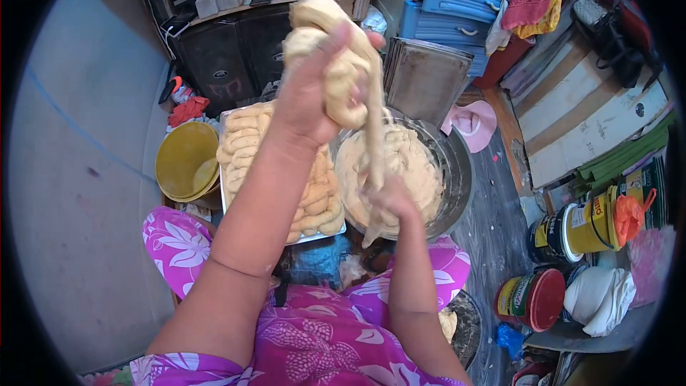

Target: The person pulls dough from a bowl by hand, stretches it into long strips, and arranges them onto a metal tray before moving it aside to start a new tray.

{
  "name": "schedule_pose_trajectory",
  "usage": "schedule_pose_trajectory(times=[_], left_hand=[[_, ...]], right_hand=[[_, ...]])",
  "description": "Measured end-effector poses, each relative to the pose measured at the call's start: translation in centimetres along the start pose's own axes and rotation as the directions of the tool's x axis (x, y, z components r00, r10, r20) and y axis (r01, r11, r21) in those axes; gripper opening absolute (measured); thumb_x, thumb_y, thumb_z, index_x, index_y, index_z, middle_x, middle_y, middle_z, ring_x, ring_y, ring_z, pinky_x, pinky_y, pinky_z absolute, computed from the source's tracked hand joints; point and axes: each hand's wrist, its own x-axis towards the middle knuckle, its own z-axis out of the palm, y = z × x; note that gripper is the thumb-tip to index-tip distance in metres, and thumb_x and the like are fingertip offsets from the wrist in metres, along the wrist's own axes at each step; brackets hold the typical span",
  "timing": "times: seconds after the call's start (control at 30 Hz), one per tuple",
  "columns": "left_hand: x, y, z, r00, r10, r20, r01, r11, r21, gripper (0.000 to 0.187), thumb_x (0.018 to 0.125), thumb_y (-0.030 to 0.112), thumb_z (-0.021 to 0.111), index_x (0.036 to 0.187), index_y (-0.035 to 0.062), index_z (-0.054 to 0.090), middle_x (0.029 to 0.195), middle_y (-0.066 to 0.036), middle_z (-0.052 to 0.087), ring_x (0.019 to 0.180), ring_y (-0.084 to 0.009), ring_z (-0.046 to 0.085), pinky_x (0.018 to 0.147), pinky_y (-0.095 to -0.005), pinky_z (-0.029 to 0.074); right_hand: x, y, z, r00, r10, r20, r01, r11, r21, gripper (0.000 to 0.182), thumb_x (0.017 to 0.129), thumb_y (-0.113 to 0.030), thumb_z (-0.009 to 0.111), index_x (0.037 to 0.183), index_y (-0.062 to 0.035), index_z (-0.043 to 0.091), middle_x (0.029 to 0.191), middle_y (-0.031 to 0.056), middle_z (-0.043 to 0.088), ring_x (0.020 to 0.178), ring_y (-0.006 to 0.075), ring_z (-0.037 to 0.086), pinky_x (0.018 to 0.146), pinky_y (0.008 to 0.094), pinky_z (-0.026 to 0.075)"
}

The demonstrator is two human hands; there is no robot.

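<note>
My left hand is raised, its fingers wrapped round a thick looped lump of pale dough. From that lump a long strand runs down to my right hand, which is closed on its lower part and blurred by motion. Below the strand, a dark round basin holds a mass of soft, sticky-looking dough. To its left lies a metal tray covered with twisted dough pieces, partly hidden behind my left forearm.
A yellow bucket stands left of the tray. Black speakers and a stack of flat trays are behind. On the right are a pink cap, a red-lidded tub and a yellow tub.
</note>
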Motion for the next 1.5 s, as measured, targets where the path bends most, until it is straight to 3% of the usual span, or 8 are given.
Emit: schedule_pose_trajectory(times=[0.13, 0.47, 0.57, 0.7, 0.8, 0.9, 1.33, 1.5], left_hand=[[-2.9, 5.1, 2.5, 0.963, 0.267, -0.034, -0.269, 0.950, -0.159, 0.037, 0.087, 0.037, 0.054, 0.111, 0.0096, 0.050, 0.098, -0.016, 0.053, 0.052, -0.0128, 0.048, 0.044, -0.0238, 0.040], [-16.6, 9.7, -1.0, 0.960, 0.272, 0.058, -0.278, 0.939, 0.203, 0.108, 0.071, 0.044, 0.072, 0.140, -0.0004, 0.003, 0.086, -0.020, 0.056, 0.039, -0.0094, 0.048, 0.036, -0.0172, 0.040], [-19.9, 10.1, -2.9, 0.956, 0.258, 0.138, -0.283, 0.934, 0.219, 0.117, 0.056, 0.043, 0.083, 0.137, -0.0059, 0.014, 0.114, -0.032, 0.049, 0.053, -0.0189, 0.059, 0.045, -0.0245, 0.046], [-22.5, 10.7, -3.3, 0.967, 0.232, 0.105, -0.247, 0.955, 0.165, 0.110, 0.046, 0.022, 0.087, 0.131, -0.0095, 0.025, 0.129, -0.035, 0.036, 0.072, -0.0364, 0.065, 0.055, -0.0342, 0.052], [-22.4, 10.7, -3.5, 0.943, 0.284, 0.172, -0.315, 0.929, 0.193, 0.111, 0.057, 0.024, 0.083, 0.133, -0.0162, 0.013, 0.129, -0.032, 0.038, 0.074, -0.0366, 0.065, 0.064, -0.0405, 0.053], [-21.7, 11.4, -1.3, 0.960, 0.158, -0.233, -0.122, 0.979, 0.162, 0.094, 0.047, 0.012, 0.086, 0.126, -0.0097, 0.039, 0.107, -0.030, 0.056, 0.071, -0.0316, 0.064, 0.061, -0.0335, 0.051], [-5.2, 12.6, -14.8, 0.880, 0.007, -0.476, 0.303, 0.762, 0.573, 0.060, 0.084, 0.024, 0.062, 0.132, 0.0002, 0.034, 0.093, -0.011, 0.062, 0.081, -0.0134, 0.059, 0.069, -0.0267, 0.048], [-1.9, 8.4, -25.2, 0.709, -0.036, -0.704, 0.687, 0.259, 0.679, 0.044, 0.081, 0.039, 0.062, 0.103, -0.0003, 0.063, 0.101, -0.014, 0.061, 0.094, -0.0214, 0.057, 0.084, -0.0323, 0.042]], right_hand=[[0.8, 13.2, 4.3, 0.949, 0.280, 0.143, -0.270, 0.959, -0.082, 0.030, 0.067, -0.020, 0.072, 0.089, -0.0050, 0.058, 0.077, 0.0041, 0.059, 0.071, 0.0146, 0.055, 0.066, 0.0309, 0.046], [2.4, 4.4, 3.8, 0.945, -0.092, -0.315, -0.136, 0.763, -0.632, 0.028, 0.076, -0.011, 0.063, 0.102, -0.0013, 0.058, 0.096, 0.0187, 0.056, 0.093, 0.0325, 0.054, 0.079, 0.0380, 0.045], [3.7, 0.6, 5.9, 0.933, -0.170, -0.317, 0.191, 0.981, 0.036, 0.028, 0.078, -0.004, 0.061, 0.106, -0.0026, 0.055, 0.102, 0.0094, 0.056, 0.093, 0.0166, 0.054, 0.077, 0.0333, 0.047], [4.5, -4.3, 12.4, 0.665, -0.686, -0.297, 0.597, 0.726, -0.340, 0.038, 0.073, 0.000, 0.062, 0.110, -0.0072, 0.056, 0.119, 0.0155, 0.049, 0.104, 0.0268, 0.052, 0.086, 0.0345, 0.046], [5.0, -4.3, 16.2, 0.806, -0.591, 0.037, 0.538, 0.704, -0.463, 0.047, 0.069, -0.003, 0.062, 0.115, -0.0065, 0.054, 0.128, 0.0175, 0.042, 0.114, 0.0333, 0.045, 0.097, 0.0426, 0.036], [5.5, -1.8, 19.5, 0.783, -0.585, 0.209, 0.509, 0.412, -0.756, 0.051, 0.069, -0.009, 0.060, 0.119, -0.0100, 0.052, 0.133, 0.0161, 0.038, 0.120, 0.0333, 0.039, 0.103, 0.0463, 0.027], [4.3, -2.9, 17.5, 0.840, -0.426, 0.337, 0.529, 0.497, -0.688, 0.042, 0.068, -0.024, 0.068, 0.106, -0.0092, 0.059, 0.138, 0.0194, 0.031, 0.127, 0.0368, 0.030, 0.106, 0.0520, 0.016], [4.1, -3.4, 17.0, 0.849, -0.431, 0.305, 0.523, 0.610, -0.595, 0.040, 0.077, -0.038, 0.062, 0.098, -0.0039, 0.063, 0.141, 0.0182, 0.028, 0.131, 0.0350, 0.024, 0.108, 0.0514, 0.011]])
